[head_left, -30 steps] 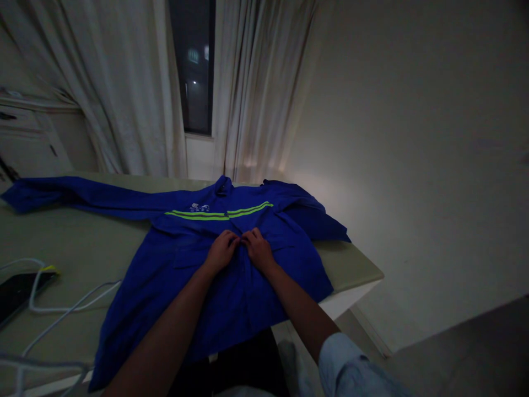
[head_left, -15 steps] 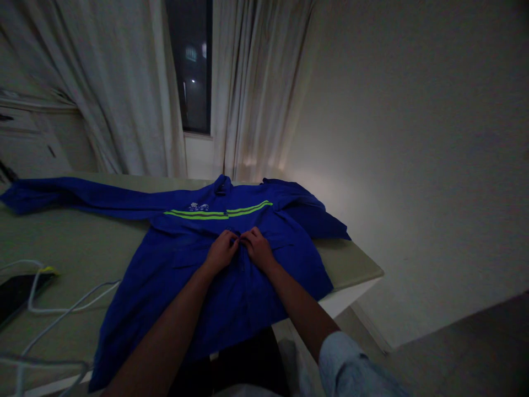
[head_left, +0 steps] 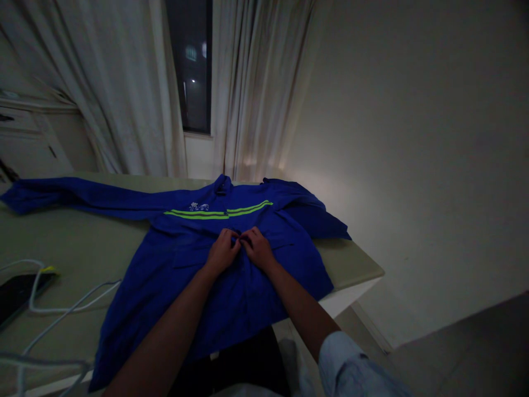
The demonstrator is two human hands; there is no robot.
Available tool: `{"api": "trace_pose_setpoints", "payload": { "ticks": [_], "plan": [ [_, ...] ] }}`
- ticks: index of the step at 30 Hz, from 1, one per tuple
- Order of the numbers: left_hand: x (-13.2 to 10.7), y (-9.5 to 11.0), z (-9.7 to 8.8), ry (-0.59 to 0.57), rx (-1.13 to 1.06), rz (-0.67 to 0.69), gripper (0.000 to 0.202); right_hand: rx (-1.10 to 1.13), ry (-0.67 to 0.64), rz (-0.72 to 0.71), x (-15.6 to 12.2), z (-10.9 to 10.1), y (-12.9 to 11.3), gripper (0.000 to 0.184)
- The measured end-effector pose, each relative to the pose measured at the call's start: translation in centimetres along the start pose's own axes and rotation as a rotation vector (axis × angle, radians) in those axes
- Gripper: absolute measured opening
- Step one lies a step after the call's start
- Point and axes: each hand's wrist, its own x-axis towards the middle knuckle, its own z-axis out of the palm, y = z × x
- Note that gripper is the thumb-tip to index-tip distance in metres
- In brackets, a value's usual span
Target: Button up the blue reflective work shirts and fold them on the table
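A blue work jacket [head_left: 152, 275] with yellow-green stripes across the chest lies front up on the table. Its left-hand sleeve stretches out flat, while the other is bunched at the table's right end. At the front placket, just below the stripes, my left hand [head_left: 223, 251] pinches the cloth between thumb and fingers. My right hand [head_left: 257, 248] pinches the placket from the other side, its fingertips nearly meeting those of the left. Whatever small part of the placket sits between the fingertips is hidden.
The greenish table [head_left: 347, 262] ends in a corner at the right, near a pale wall [head_left: 413, 165]. A dark phone-like device [head_left: 19, 292] and a white cable [head_left: 61, 310] lie at the left. Curtains [head_left: 124, 88] hang around a dark window [head_left: 192, 66] behind.
Only slight finger movement shows at the placket; both hands stay pinched at the same spot. The jacket lies as before.
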Motion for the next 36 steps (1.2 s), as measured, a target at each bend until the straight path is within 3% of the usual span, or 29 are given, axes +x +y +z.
{"api": "trace_pose_setpoints", "payload": {
  "ticks": [7,19,36],
  "plan": [
    [0.19,0.07,-0.35,-0.007,-0.054,0.036,0.014,-0.015,0.006,0.056,0.08,-0.04,0.03,0.008],
    [0.34,-0.07,-0.18,0.007,-0.039,0.022,0.019,0.042,-0.008,-0.016,0.25,0.14,0.57,0.011],
    [-0.02,0.21,-0.06,0.031,0.014,0.0,0.014,0.074,0.003,-0.015,0.22,-0.05,0.36,0.016]
  ]
}}
